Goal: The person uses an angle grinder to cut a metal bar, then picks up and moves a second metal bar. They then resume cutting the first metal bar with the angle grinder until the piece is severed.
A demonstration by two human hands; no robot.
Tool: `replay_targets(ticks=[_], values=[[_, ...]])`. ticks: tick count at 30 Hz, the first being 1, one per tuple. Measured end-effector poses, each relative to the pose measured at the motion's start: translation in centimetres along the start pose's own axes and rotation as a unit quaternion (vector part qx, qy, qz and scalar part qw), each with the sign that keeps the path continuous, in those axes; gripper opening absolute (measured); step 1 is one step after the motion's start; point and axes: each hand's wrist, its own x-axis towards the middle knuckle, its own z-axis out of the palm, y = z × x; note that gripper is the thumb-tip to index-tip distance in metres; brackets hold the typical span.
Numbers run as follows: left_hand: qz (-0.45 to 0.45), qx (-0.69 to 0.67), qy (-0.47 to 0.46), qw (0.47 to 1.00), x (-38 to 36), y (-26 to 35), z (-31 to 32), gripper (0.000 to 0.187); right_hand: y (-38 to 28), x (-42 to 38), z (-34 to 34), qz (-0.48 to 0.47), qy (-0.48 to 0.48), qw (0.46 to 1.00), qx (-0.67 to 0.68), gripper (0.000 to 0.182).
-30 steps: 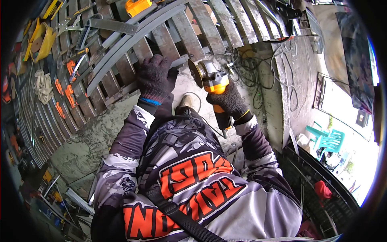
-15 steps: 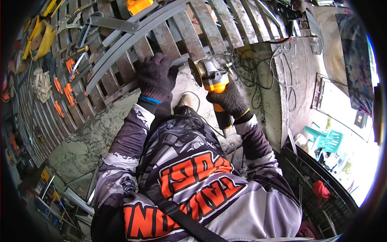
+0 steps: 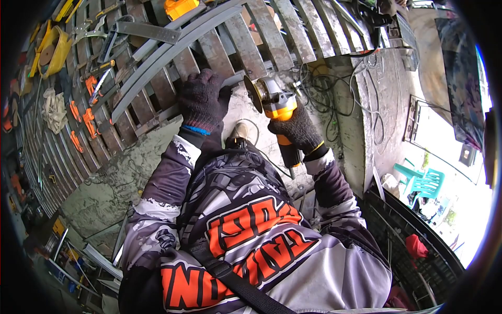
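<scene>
A dark knit glove covers my left hand [image 3: 203, 99], which rests at the near edge of the slatted metal bench [image 3: 212, 49]. Its fingers are curled, and whatever lies under them is hidden. My right hand [image 3: 299, 128], also gloved, is wrapped round a yellow and black angle grinder [image 3: 282, 106]. The grinder's disc [image 3: 253, 94] points up and left, just right of my left hand and near the bench edge. Long grey metal strips [image 3: 151, 70] lie across the slats beyond my left hand.
On the bench are a metal square [image 3: 149, 31], orange clamps [image 3: 90, 123], a cloth [image 3: 54, 110] and a yellow tool [image 3: 180, 7]. Black cables [image 3: 334, 86] loop on the right. A green chair [image 3: 426, 181] stands farther right. My shoe [image 3: 240, 130] shows below.
</scene>
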Motion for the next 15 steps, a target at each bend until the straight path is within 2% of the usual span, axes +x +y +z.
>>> replay_targets(ticks=[15], values=[[-0.012, 0.007, -0.017, 1.000, 0.2, 0.0, 0.1, 0.031, 0.0, 0.2, 0.0, -0.022, -0.002, 1.000, 0.001, 0.082]])
